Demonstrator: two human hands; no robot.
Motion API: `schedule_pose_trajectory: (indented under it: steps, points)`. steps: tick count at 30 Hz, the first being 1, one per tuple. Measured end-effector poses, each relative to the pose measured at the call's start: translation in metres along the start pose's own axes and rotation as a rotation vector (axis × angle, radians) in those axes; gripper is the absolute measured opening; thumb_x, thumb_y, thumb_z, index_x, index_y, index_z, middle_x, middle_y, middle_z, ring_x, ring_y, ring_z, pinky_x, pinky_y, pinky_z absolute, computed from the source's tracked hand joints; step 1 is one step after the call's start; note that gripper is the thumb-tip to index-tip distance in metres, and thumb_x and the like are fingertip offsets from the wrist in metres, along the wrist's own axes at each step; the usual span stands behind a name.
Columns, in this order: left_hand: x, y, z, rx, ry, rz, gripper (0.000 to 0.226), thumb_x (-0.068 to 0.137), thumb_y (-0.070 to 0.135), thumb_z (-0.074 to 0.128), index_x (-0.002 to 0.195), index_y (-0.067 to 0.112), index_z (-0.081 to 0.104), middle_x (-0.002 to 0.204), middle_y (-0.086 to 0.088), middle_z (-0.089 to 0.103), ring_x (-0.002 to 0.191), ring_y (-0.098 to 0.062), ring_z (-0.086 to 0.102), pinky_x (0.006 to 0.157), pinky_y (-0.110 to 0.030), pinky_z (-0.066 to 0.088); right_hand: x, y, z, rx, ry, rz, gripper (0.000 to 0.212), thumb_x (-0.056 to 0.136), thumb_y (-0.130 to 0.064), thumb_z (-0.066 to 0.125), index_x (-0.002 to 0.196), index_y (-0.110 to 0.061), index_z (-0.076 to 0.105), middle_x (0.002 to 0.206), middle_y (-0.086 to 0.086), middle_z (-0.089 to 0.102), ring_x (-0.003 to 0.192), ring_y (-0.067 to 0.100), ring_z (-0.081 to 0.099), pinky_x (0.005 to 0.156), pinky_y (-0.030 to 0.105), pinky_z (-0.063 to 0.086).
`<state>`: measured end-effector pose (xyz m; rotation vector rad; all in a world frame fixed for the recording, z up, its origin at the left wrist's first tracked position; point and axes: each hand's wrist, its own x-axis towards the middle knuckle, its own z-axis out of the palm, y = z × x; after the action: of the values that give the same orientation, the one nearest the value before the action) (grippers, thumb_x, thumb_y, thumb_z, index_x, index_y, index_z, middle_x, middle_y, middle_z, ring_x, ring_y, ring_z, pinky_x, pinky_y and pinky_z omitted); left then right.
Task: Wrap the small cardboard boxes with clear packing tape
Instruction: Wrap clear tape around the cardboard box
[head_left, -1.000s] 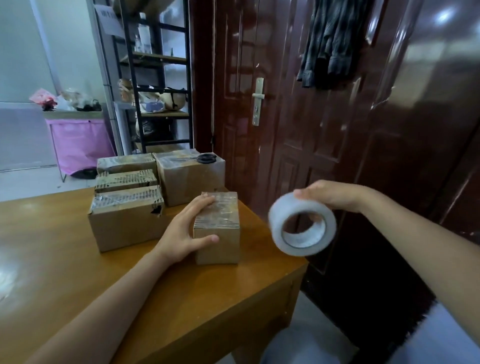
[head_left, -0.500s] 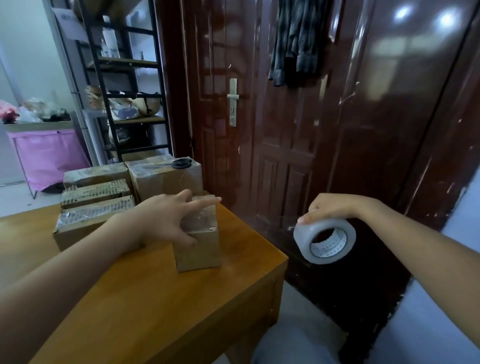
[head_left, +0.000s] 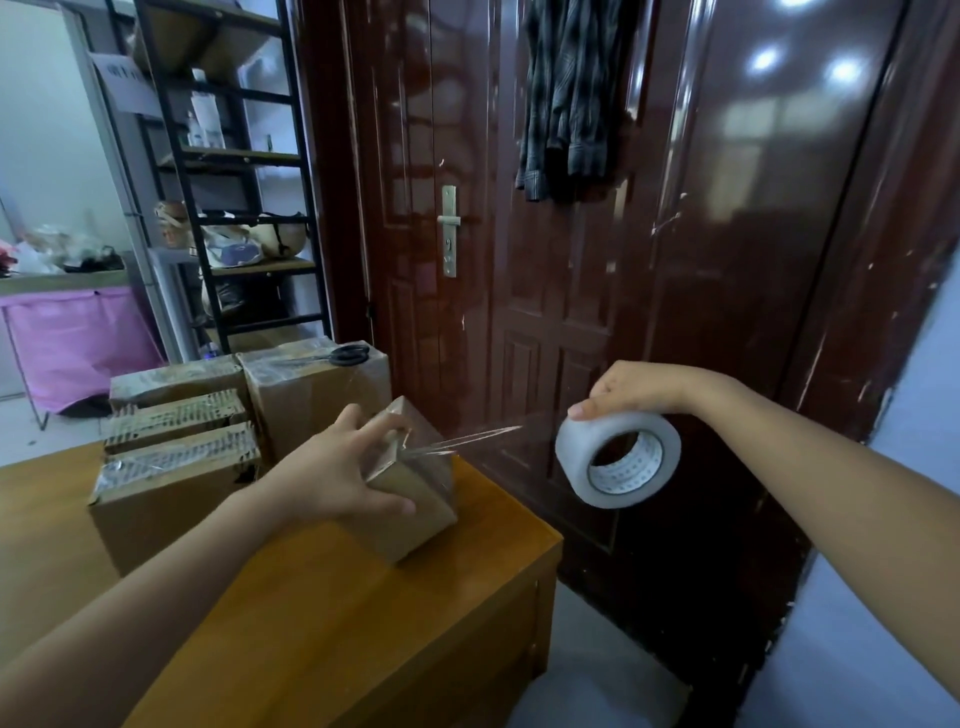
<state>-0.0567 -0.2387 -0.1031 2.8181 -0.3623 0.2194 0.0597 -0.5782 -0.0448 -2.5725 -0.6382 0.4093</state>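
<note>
Scissors (head_left: 347, 356) atop taped boxes (head_left: 176, 447), wooden door (head_left: 545, 312) behind

I'm seeing brown cardboard boxes (head_left: 171, 499), an orange-brown table (head_left: 332, 613), whitish-clear tape roll (head_left: 618, 460), dark red door (head_left: 597, 291), grey plaid shirt (head_left: 571, 93), pink cloth (head_left: 78, 343).

i count five cardboard boxes on the table (head_left: 311, 597): one small box (head_left: 410, 499) tipped up under my left hand (head_left: 332, 475), three stacked-looking boxes (head_left: 171, 452) in a row behind it, and one bigger box (head_left: 311, 395) at the back. one roll of clear tape (head_left: 618, 460) hangs from my right hand (head_left: 639, 389), with one strand running to the small box. one pair of scissors (head_left: 343, 356) lies on the bigger box (handles dark). two hands, one table.
</note>
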Motion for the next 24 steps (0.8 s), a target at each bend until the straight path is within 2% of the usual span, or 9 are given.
schedule_pose_trajectory:
  steps: [3,5,10,12,14,16,19,21,24]
  points:
    - [-0.012,-0.013,0.022,-0.221,0.134,-0.024,0.104,0.039,0.100,0.050,0.129,0.053,0.032,0.109,0.012,0.033,0.089,-0.008,0.050,0.071,-0.028,0.054,0.008,-0.010,0.008,-0.031,-0.024,-0.002,0.059,0.071,-0.069,0.065,0.051,-0.020,0.039,0.048,-0.008,0.039,0.044,0.008,0.036,0.053,0.020,0.033]
    - [-0.018,-0.021,0.036,-0.395,0.222,-0.054,0.094,0.039,0.099,0.053,0.121,0.058,0.034,0.112,0.014,0.036,0.099,-0.011,0.050,0.077,-0.033,0.056,0.015,-0.016,0.019,-0.087,-0.048,0.014,0.058,0.078,-0.066,0.064,0.050,-0.020,0.042,0.045,-0.010,0.041,0.042,0.007,0.038,0.053,0.020,0.034]
    - [-0.036,-0.025,0.060,-0.616,0.282,-0.110,0.089,0.040,0.091,0.065,0.117,0.053,0.038,0.121,0.020,0.044,0.111,-0.006,0.052,0.075,-0.018,0.053,0.033,-0.037,0.043,-0.192,-0.080,0.001,0.059,0.079,-0.067,0.063,0.050,-0.020,0.043,0.043,-0.011,0.041,0.040,0.006,0.038,0.050,0.020,0.034]
    - [-0.037,-0.026,0.061,-0.503,0.315,-0.109,0.091,0.044,0.094,0.058,0.118,0.046,0.039,0.125,0.018,0.039,0.116,-0.007,0.047,0.086,-0.018,0.049,0.035,-0.042,0.044,-0.201,-0.082,0.016,0.056,0.078,-0.066,0.065,0.051,-0.021,0.047,0.042,-0.012,0.044,0.040,0.005,0.041,0.052,0.021,0.035]
    - [-0.035,-0.028,0.058,-0.318,0.320,-0.049,0.097,0.051,0.096,0.050,0.126,0.035,0.041,0.140,0.013,0.029,0.131,-0.010,0.035,0.100,-0.027,0.042,0.034,-0.043,0.045,-0.217,-0.090,0.029,0.055,0.079,-0.065,0.065,0.052,-0.020,0.049,0.042,-0.013,0.046,0.042,0.005,0.043,0.053,0.021,0.036]
    - [-0.029,-0.028,0.047,-0.197,0.262,0.019,0.105,0.055,0.095,0.048,0.134,0.026,0.041,0.143,0.013,0.034,0.134,-0.009,0.035,0.106,-0.028,0.039,0.033,-0.043,0.045,-0.235,-0.087,0.025,0.055,0.080,-0.065,0.064,0.054,-0.018,0.049,0.042,-0.013,0.045,0.043,0.005,0.043,0.052,0.020,0.036]
    - [-0.019,-0.017,0.016,0.033,0.107,0.066,0.084,0.065,0.075,0.066,0.128,0.025,0.044,0.120,0.015,0.047,0.104,-0.006,0.052,0.088,-0.024,0.048,0.030,-0.042,0.044,-0.256,-0.081,0.019,0.056,0.082,-0.065,0.061,0.056,-0.017,0.049,0.042,-0.013,0.044,0.043,0.005,0.042,0.052,0.019,0.036]
    - [-0.008,-0.004,-0.004,0.234,0.007,0.084,0.075,0.070,0.066,0.070,0.126,0.026,0.041,0.118,0.011,0.052,0.093,-0.010,0.056,0.077,-0.025,0.049,0.029,-0.043,0.044,-0.256,-0.085,0.018,0.056,0.082,-0.065,0.061,0.056,-0.017,0.051,0.042,-0.013,0.045,0.042,0.005,0.043,0.053,0.019,0.037]
    - [0.013,0.014,-0.015,0.487,-0.173,0.095,0.095,0.074,0.063,0.068,0.148,0.038,0.014,0.128,0.002,0.047,0.097,-0.017,0.057,0.078,-0.026,0.049,0.028,-0.043,0.043,-0.259,-0.086,0.021,0.054,0.082,-0.065,0.061,0.058,-0.017,0.054,0.044,-0.012,0.047,0.043,0.004,0.044,0.053,0.019,0.038]
